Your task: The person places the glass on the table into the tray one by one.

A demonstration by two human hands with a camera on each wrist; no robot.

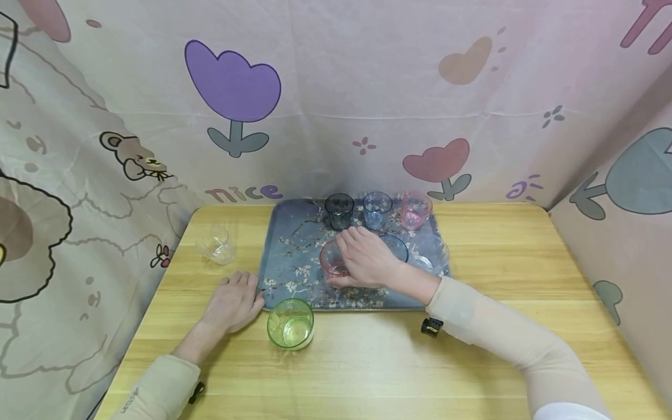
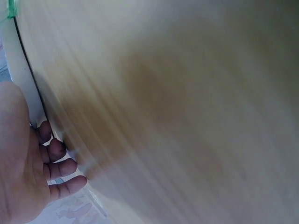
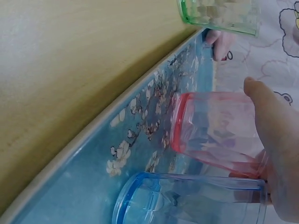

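My right hand [image 1: 367, 256] holds a pinkish-red clear cup [image 1: 329, 261] near its rim, on the patterned blue-grey tray [image 1: 286, 245]. In the right wrist view the thumb lies along one side of that cup [image 3: 215, 126], and the other fingers are partly hidden behind it. Right beside it stands a blue-rimmed cup [image 3: 196, 200], which my forearm partly covers in the head view. My left hand [image 1: 233, 303] rests on the table by the tray's front left corner, its fingers [image 2: 67, 186] relaxed and holding nothing. A green cup [image 1: 290, 325] stands to its right, just before the tray.
Along the tray's back stand a dark grey cup [image 1: 339, 211], a blue cup [image 1: 377, 210] and a pink cup [image 1: 416, 210]. A colourless cup [image 1: 434, 256] is at the tray's right; another colourless cup [image 1: 217, 246] sits left on the wooden table [image 1: 367, 367]. A printed cloth [image 1: 336, 87] hangs behind.
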